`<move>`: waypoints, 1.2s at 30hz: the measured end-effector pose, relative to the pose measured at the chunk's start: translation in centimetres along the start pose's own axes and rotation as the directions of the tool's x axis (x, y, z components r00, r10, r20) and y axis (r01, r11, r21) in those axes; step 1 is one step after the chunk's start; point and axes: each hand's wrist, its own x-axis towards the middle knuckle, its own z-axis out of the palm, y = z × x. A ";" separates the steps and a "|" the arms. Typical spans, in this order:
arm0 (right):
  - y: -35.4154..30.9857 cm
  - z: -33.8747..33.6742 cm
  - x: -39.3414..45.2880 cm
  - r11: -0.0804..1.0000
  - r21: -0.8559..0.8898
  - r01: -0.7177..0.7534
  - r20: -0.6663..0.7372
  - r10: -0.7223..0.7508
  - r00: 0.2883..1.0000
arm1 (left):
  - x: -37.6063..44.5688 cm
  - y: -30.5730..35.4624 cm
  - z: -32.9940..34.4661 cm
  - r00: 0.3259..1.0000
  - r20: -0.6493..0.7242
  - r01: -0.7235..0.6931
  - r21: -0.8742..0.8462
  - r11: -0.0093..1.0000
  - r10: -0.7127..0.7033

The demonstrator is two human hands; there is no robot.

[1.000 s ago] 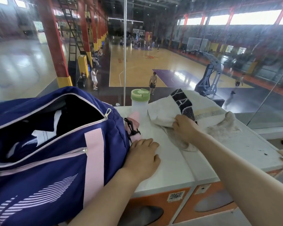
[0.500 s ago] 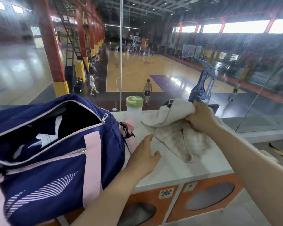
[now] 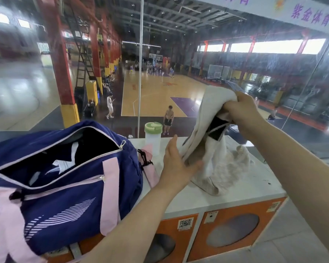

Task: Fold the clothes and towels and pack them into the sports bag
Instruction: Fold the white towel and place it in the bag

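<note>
A cream towel (image 3: 217, 160) with a black patch hangs from my right hand (image 3: 241, 109), which grips its upper end high above the white counter (image 3: 226, 194). The towel's lower end still lies crumpled on the counter. My left hand (image 3: 176, 162) is at the towel's lower left edge, fingers straight and thumb against the cloth. The navy and pink sports bag (image 3: 65, 186) stands on the left, its top zip open, with dark and white clothing inside.
A clear bottle with a green lid (image 3: 153, 137) stands behind my left hand, next to the bag. A glass wall rises right behind the counter. Orange locker fronts (image 3: 232, 230) are below the counter top.
My right hand has lifted the towel's end from counter height to well above it. My left hand has moved from the counter beside the bag up to the towel's lower edge.
</note>
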 end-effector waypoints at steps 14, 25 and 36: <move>-2.0 -4.5 -7.3 0.763 -0.542 0.353 0.679 0.150 0.718 | -3.8 4.2 1.3 0.957 0.023 -0.287 0.196 0.938 0.289; -2.0 -6.2 -8.6 0.895 -0.348 0.278 0.441 -0.106 0.891 | -4.8 3.9 -0.1 0.959 0.237 -0.228 0.325 0.918 0.155; -4.2 -10.2 -6.2 0.974 -0.188 0.125 0.101 -0.108 0.989 | -4.9 1.6 -4.3 0.980 0.187 -0.147 0.443 0.884 0.070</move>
